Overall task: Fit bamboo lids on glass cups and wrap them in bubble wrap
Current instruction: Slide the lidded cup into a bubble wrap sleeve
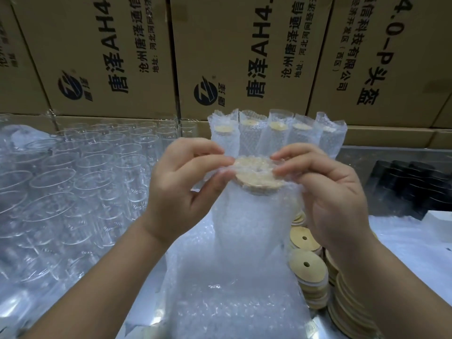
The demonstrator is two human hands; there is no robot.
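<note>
A glass cup with a round bamboo lid (pixel 256 178) stands upright inside a bubble wrap sleeve (pixel 247 231) at the centre. My left hand (pixel 181 189) pinches the wrap's open top edge on the left of the lid. On the lid's right side my right hand (pixel 325 192) pinches the same edge, holding the wrap partly over the lid. Behind stands a row of several wrapped, lidded cups (pixel 278 135). Loose bamboo lids (pixel 310 267) with centre holes lie stacked at lower right. The cup's glass body is hidden by the wrap.
Many bare glass cups (pixel 73 182) crowd the left of the table. Printed cardboard boxes (pixel 244 52) form a wall at the back. A black ribbed tray (pixel 411 187) sits at the right. More bubble wrap (pixel 234 311) lies flat in front of me.
</note>
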